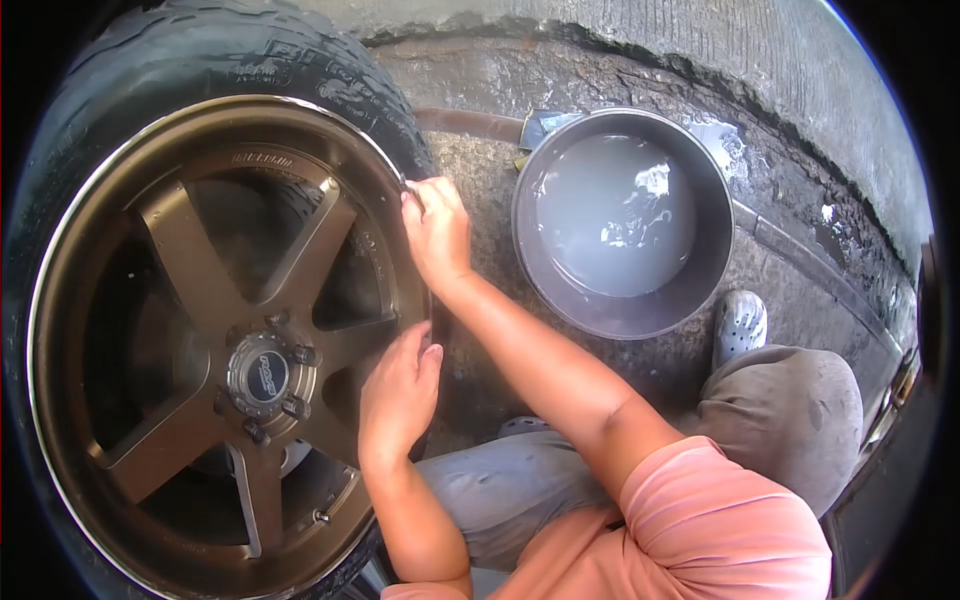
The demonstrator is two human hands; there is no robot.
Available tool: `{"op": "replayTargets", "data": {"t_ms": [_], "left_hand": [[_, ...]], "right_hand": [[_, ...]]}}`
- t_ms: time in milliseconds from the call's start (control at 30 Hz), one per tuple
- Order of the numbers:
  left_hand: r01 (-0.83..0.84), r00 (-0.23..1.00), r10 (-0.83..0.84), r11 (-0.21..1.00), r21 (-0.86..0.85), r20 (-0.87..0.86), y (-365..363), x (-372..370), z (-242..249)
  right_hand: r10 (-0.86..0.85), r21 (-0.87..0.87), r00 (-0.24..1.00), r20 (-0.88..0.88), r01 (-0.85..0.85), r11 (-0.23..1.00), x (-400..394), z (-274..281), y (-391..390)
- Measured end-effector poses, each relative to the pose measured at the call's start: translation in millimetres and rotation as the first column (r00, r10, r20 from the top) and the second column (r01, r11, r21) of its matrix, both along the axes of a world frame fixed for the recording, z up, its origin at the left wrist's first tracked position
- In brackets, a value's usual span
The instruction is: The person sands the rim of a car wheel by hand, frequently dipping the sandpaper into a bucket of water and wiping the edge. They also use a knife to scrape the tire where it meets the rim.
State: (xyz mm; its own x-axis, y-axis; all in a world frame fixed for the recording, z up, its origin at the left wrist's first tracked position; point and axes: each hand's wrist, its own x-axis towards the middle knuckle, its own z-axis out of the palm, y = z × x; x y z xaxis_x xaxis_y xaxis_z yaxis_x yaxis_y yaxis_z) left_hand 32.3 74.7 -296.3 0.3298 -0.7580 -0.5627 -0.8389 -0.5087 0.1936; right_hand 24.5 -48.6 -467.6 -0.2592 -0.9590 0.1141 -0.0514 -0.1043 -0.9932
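A bronze six-spoke wheel rim [185,245] in a black tire [330,60] fills the left side. My right hand [437,232] is at the rim's upper right edge, next to the tire, its fingers closed on something small and dark that I cannot make out. Lower down, my left hand [400,390] is over the rim's right side, with its thumb apart from its fingers and nothing visible in it. Lug nuts surround the center cap [267,377], and a valve stem [321,516] shows at the rim's lower right.
Right of my right hand, a round dark basin [527,250] with cloudy water stands on wet concrete [470,180]. A blue cloth [543,125] lies behind it. My bent knee [790,410] and clog [741,325] are at the right. A cracked concrete ledge [800,70] runs across the top.
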Motion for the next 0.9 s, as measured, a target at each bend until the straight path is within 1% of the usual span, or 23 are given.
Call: {"op": "replayTargets", "data": {"t_ms": [33,133,233,267,300,367,467,567,600,633,700,767,800,900], "left_hand": [[0.008,1.000,-0.008,1.000,0.004,-0.003,-2,1,0],[0.040,0.999,-0.040,0.999,0.000,-0.003,-2,3,-6],[0.043,0.998,-0.046,0.997,0.066,0.041,-7,1,-3],[0.036,0.999,-0.038,0.998,0.056,0.030,-4,1,-5],[0.033,0.999,-0.034,0.998,0.048,0.019,-2,1,-6],[0.026,1.000,-0.026,0.999,0.045,0.008,-4,1,-4],[0.019,1.000,-0.019,0.997,0.078,-0.001,-5,1,-6],[0.039,0.999,-0.041,0.998,0.055,0.030,-7,1,-5],[0.041,0.999,-0.042,0.998,0.053,0.025,-4,1,-7],[0.046,0.999,-0.047,0.997,0.057,0.021,0,1,-7],[0.047,0.999,-0.048,0.998,0.044,0.017,-4,3,-8],[0.034,0.999,-0.034,0.997,0.071,0.004,-2,4,-9],[0.040,0.999,-0.041,0.998,0.054,0.002,-4,4,-9],[0.054,0.997,-0.056,0.997,0.049,0.044,-5,1,-6]], "right_hand": [[-0.004,-0.016,1.000,-0.006,0.004,1.000,2,-5,1],[0.108,0.126,0.994,-0.015,-0.106,0.986,-3,-11,23],[0.025,-0.005,0.999,0.036,-0.025,1.000,-2,-2,2],[-0.003,-0.049,1.000,0.009,0.004,0.999,-1,3,-10],[0.031,0.008,0.999,0.036,-0.031,0.999,-2,4,-11],[0.015,-0.017,1.000,0.016,-0.015,1.000,-1,-1,3],[0.110,0.104,0.994,-0.007,-0.108,0.989,0,-18,25],[0.036,-0.031,0.999,0.016,-0.036,0.999,-5,1,-1],[0.034,-0.037,0.999,0.014,-0.034,0.999,-4,4,-11],[0.043,0.010,0.999,0.012,-0.043,0.999,-3,6,-13],[0.039,-0.008,0.999,-0.014,-0.039,0.999,-4,1,4],[0.089,0.080,0.996,-0.032,-0.086,0.993,-2,-13,27],[0.115,0.125,0.993,-0.040,-0.109,0.986,-6,-9,28],[0.048,-0.003,0.998,0.030,-0.048,0.999,-4,-3,4]]}}
